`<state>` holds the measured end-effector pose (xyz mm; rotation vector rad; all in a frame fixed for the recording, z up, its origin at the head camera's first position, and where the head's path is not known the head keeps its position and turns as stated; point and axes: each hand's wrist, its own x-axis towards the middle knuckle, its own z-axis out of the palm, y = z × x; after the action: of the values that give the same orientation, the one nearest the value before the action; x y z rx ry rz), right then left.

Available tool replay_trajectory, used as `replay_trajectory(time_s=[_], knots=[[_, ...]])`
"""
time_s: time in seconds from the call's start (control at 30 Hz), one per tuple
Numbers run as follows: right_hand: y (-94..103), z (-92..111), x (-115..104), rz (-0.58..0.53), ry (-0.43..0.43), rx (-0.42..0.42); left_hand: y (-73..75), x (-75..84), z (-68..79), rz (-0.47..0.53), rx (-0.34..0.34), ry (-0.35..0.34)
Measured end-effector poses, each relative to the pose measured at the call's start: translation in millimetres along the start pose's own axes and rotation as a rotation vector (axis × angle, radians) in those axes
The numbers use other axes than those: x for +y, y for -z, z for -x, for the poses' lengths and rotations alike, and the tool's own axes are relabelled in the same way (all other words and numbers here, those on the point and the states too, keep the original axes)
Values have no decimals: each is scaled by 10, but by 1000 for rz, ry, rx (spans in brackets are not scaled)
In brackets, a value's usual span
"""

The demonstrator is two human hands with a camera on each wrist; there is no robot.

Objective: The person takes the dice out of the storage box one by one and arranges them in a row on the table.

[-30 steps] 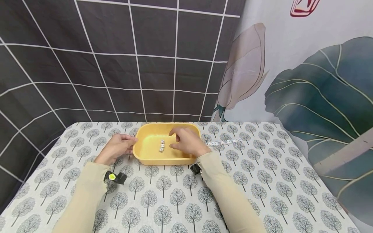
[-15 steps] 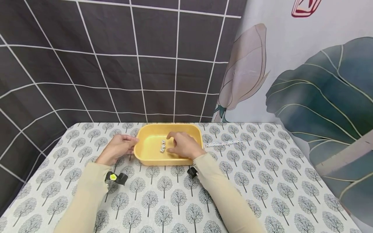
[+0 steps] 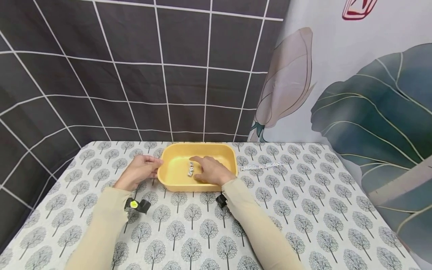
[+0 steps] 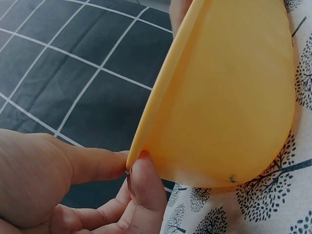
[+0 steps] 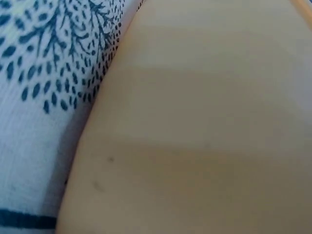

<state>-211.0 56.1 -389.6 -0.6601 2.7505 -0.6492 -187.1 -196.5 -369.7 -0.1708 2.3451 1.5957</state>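
A yellow plastic tray (image 3: 185, 187) with rounded corners stands near the far edge of the table. My left hand (image 3: 140, 170) pinches its left rim; in the left wrist view the thumb and index finger (image 4: 146, 183) meet on that rim. Inside the tray lie several small white dice (image 3: 190, 169) in a short uneven line. Over the tray floor, my right hand (image 3: 213, 170) has its index finger stretched above the far die and its thumb apart from it, just right of the dice. The right wrist view is filled by the tray's outer wall (image 5: 195, 107), so the right fingers are hidden there.
To the tray's right, a long straight row of white dice (image 3: 261, 166) lies on the tree-patterned tablecloth (image 3: 270, 210). A dark gridded curtain (image 3: 135, 75) hangs behind the table, and a flower-printed one (image 3: 354, 105) on the right.
My right hand has moved left inside the tray, up to the dice. The left hand keeps its pinch on the rim. The head view has shifted slightly.
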Motion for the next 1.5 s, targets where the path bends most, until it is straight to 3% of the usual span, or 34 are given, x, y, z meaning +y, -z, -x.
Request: replay_trajectory(time_s=[0.17, 0.47, 1.03, 1.5], knots=[[-11, 0, 10, 9, 7, -21, -3, 4, 4, -7, 5, -2], [-14, -10, 29, 15, -16, 27, -7, 1, 4, -2, 0, 4], [-4, -8, 47, 25, -25, 39, -24, 6, 5, -4, 5, -4], [15, -11, 60, -2, 5, 87, -13, -7, -1, -4, 0, 2]])
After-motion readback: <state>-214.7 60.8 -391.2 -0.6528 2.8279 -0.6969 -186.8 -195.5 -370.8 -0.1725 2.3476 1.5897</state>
